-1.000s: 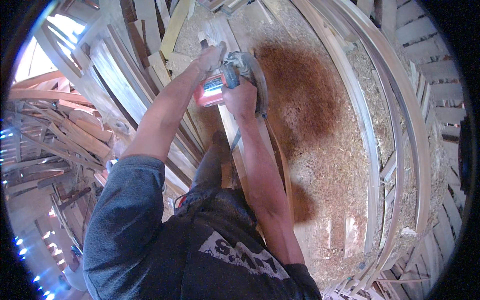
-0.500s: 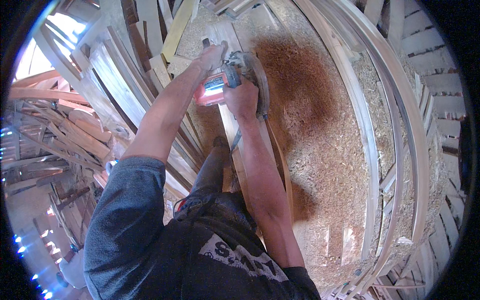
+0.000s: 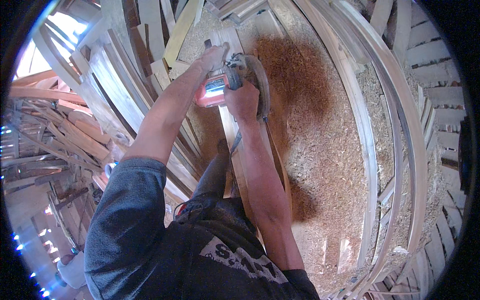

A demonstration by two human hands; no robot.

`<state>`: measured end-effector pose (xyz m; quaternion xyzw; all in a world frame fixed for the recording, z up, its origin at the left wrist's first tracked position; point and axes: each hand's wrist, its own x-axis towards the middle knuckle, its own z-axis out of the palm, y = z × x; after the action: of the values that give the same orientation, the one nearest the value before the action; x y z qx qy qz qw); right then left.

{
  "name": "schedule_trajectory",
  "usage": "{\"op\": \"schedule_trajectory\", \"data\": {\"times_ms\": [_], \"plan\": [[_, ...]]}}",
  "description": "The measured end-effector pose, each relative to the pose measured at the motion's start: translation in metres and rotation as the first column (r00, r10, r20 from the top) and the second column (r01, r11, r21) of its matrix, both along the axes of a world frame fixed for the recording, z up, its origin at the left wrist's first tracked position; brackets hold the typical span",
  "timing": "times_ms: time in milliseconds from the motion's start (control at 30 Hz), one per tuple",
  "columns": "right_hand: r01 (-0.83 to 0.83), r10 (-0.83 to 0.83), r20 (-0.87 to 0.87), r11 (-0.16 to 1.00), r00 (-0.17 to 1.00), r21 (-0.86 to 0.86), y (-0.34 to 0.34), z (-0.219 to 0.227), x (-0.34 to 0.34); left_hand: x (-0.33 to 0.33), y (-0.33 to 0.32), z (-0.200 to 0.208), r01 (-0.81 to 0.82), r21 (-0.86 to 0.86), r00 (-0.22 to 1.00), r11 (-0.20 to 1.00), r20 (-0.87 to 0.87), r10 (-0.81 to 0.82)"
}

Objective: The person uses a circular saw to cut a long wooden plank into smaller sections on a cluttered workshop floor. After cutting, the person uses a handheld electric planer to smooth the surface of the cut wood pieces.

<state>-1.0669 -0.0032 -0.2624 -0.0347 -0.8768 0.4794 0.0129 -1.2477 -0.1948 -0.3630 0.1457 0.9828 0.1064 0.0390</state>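
Saw [image 3: 235, 80] between both hands — left hand [image 3: 214, 56] ahead, right hand [image 3: 242, 100] behind.

The person wears a dark grey short-sleeved T-shirt [image 3: 150, 235] that fills the lower left and lower middle of the frame. Its fabric looks faded and dusty, with the left sleeve [image 3: 132, 185] ending above the elbow in a plain hem. White block lettering is printed across the chest [image 3: 245, 262], low in the frame. Both forearms are bare, with no watch, glove or band showing. The left hand [image 3: 214, 56] and right hand [image 3: 242, 100], upper middle, are also bare. Dark trousers [image 3: 212, 177] show at the centre.
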Motion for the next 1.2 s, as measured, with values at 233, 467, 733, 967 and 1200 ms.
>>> {"op": "schedule_trajectory", "data": {"times_ms": [233,467,733,967,1200], "plan": [[-0.007,0.006,-0.038,1.000,0.999,-0.004,-0.008,-0.005,-0.017,-0.016,-0.007,0.003,0.030,0.041,1.000,0.999,-0.001,-0.030],[-0.006,0.006,-0.008,1.000,1.000,-0.011,-0.014,-0.008,-0.033,-0.029,-0.013,0.007,0.091,0.030,0.996,0.995,-0.019,-0.091],[-0.035,0.035,0.005,0.999,0.999,-0.027,-0.025,0.001,-0.049,-0.049,-0.032,-0.001,0.086,0.032,0.995,0.996,-0.049,-0.084],[0.002,-0.002,0.011,1.000,1.000,-0.019,-0.028,-0.003,-0.066,-0.061,-0.023,0.012,0.047,0.071,0.999,0.996,-0.011,-0.047],[-0.020,0.024,0.043,0.995,0.999,-0.094,-0.038,-0.005,-0.080,-0.084,-0.049,-0.004,0.098,0.092,0.995,0.991,-0.016,-0.097]]}}
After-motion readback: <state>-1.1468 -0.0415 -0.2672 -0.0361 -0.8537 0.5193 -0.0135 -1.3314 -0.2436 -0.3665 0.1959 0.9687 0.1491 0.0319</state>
